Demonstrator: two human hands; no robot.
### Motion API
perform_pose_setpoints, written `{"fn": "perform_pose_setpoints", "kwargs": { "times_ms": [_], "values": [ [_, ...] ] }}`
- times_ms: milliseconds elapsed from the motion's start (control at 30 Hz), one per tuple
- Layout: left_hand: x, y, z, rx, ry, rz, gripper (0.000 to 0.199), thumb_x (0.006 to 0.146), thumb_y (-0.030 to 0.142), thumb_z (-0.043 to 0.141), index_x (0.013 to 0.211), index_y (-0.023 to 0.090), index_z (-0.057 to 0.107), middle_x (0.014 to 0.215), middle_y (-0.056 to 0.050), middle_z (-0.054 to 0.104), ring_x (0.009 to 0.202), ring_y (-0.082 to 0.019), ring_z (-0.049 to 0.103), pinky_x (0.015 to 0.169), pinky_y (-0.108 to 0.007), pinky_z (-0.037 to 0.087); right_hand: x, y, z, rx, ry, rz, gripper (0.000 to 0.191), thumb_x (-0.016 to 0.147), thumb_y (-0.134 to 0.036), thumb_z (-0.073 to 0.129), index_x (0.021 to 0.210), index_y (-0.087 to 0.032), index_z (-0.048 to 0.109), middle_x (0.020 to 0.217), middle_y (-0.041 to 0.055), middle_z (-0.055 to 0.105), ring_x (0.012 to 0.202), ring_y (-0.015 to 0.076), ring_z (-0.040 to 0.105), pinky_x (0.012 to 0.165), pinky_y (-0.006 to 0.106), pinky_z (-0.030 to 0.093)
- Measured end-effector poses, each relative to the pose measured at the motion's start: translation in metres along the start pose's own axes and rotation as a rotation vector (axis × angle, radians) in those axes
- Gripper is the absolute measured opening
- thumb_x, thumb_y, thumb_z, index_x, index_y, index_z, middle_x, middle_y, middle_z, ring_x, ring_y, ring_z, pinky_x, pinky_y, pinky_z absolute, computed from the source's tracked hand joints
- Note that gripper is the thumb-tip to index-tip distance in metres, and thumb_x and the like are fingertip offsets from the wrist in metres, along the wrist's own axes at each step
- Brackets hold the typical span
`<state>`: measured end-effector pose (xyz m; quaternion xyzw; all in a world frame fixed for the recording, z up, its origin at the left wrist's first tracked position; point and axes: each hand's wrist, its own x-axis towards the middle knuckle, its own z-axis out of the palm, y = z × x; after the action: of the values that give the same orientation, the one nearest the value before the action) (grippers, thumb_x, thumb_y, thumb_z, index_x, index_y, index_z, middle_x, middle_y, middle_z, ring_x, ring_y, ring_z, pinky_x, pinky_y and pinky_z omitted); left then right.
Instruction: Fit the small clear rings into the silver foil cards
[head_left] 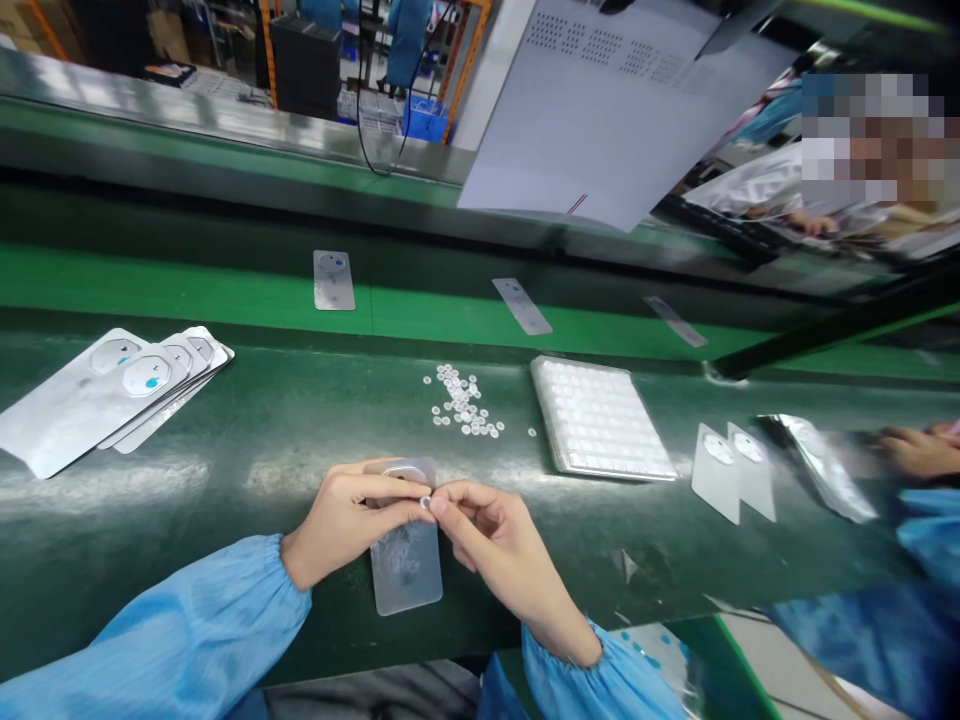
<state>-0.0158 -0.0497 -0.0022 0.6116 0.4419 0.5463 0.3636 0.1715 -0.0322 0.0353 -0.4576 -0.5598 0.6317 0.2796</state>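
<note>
A small whitish disc is sitting just below the frame's centre, the left hand and right hand pinching it between fingertips, wrists angling inward. A smooth, round-cornered grey sheet is lying beneath. Loose round discs are dotting the glossy green worktop; orange-framed shelving is standing top centre.

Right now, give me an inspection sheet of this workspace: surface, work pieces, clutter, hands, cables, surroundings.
Surface: green bench, shiny.
Work pieces: greyish card beneath the hands; loose round white pieces scattered beyond; fanned cards at left.
Clutter: small scrap, right of the hands.
Hands: left hand pinches a small white piece; right hand has its fingertips at it.
Cables: black cable hanging beyond the bench.
Surroundings: co-worker's hand far right; blue bin behind.
</note>
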Motion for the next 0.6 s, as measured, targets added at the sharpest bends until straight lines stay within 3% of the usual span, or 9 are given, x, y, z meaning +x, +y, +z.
{"fn": "perform_pose_setpoints", "kwargs": {
  "times_ms": [100,200,367,600],
  "values": [
    [-0.0007,0.0006,-0.0005,-0.016,-0.015,-0.127,0.037,0.069,0.026,0.092,0.104,0.023,0.081,0.099,-0.004,0.081,0.093,-0.023,0.074,0.084,-0.029,0.058,0.0018,-0.0024,-0.0011,-0.119,0.023,-0.042,0.037,0.09,-0.052,0.07,0.079,-0.016,0.069,0.067,0.0018,0.064,0.057,0.0106,0.052,0.05,0.021,0.04],
    [-0.0017,0.0014,-0.0018,-0.052,-0.072,-0.249,0.067,0.067,0.032,0.094,0.129,0.025,0.069,0.097,-0.002,0.079,0.081,-0.02,0.072,0.075,-0.028,0.058,0.004,-0.0045,-0.0007,-0.271,0.058,-0.076,0.034,0.092,-0.049,0.066,0.082,-0.017,0.072,0.074,0.0046,0.07,0.064,0.0142,0.06,0.055,0.023,0.046],
    [-0.0037,0.0008,-0.003,-0.107,-0.116,-0.316,0.084,0.07,0.035,0.091,0.145,0.025,0.055,0.09,-0.001,0.075,0.065,-0.016,0.066,0.061,-0.026,0.056,0.0061,-0.003,0.0039,-0.374,0.106,-0.102,0.032,0.093,-0.047,0.063,0.083,-0.018,0.072,0.071,0.004,0.071,0.06,0.0148,0.06,0.052,0.024,0.045],
    [-0.0035,0.0007,-0.0033,-0.238,-0.124,-0.313,0.1,0.073,0.029,0.089,0.158,0.029,0.037,0.096,-0.003,0.076,0.074,-0.02,0.07,0.068,-0.03,0.06,0.0058,-0.003,0.0067,-0.377,0.13,-0.097,0.031,0.09,-0.048,0.066,0.081,-0.019,0.072,0.066,0.0044,0.071,0.057,0.0159,0.061,0.053,0.026,0.047]
  ]
}}
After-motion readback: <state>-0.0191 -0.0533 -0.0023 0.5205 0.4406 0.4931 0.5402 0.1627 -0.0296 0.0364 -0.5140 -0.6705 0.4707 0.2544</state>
